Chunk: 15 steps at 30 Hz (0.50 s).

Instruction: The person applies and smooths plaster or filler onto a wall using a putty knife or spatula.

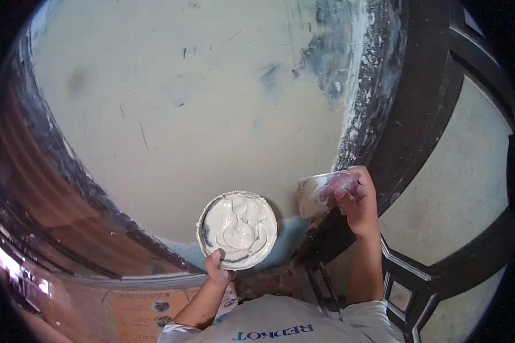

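Note:
My left hand grips the lower rim of a round tub of off-white putty, thumb over the edge and the other fingers hidden beneath. The putty is wet and swirled, and some has caked on the rim. To the right, my right hand is closed round a wide, flat putty knife, its surface smeared with putty and a reddish-purple patch near my fingers. The blade lies against or very near the lower right part of a wall coated in pale putty; contact is hard to tell.
Dark patches and white streaks run down the wall's right border. Right of it stands dark framing with pale panels. A brown glossy surface lies on the left. Below it, an orange printed sheet is on the floor.

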Each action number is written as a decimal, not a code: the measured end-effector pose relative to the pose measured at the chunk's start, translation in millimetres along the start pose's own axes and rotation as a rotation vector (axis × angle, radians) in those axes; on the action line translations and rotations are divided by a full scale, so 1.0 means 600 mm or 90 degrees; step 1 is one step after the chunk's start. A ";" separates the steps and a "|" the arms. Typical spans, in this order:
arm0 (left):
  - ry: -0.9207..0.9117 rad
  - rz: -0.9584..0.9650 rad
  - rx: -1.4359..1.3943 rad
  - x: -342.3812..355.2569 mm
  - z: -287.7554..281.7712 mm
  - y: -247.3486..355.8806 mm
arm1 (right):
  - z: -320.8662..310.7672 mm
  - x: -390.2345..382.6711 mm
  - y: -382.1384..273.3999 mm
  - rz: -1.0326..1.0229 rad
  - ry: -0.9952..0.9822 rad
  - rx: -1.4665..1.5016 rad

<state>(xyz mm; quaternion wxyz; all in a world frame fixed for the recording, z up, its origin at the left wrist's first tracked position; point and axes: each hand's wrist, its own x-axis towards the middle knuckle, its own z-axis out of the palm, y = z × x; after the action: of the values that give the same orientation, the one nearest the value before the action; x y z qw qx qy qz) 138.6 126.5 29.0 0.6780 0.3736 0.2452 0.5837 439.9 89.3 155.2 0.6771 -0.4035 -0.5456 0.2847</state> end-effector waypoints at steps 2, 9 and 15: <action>-0.007 0.020 0.028 0.000 -0.019 -0.023 | 0.006 0.011 0.008 -0.027 -0.040 -0.090; -0.036 0.022 0.131 -0.012 -0.039 -0.048 | 0.072 0.031 -0.037 -0.016 -0.374 -0.384; -0.041 0.062 0.371 -0.047 -0.072 -0.064 | 0.092 0.039 -0.033 -0.177 -0.410 -0.482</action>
<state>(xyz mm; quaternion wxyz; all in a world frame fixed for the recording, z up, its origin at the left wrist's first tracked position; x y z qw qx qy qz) 123.5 107.2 -30.5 0.5211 0.5820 0.3625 0.5083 390.9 111.4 188.4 0.3130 -0.4357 -0.8397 0.0842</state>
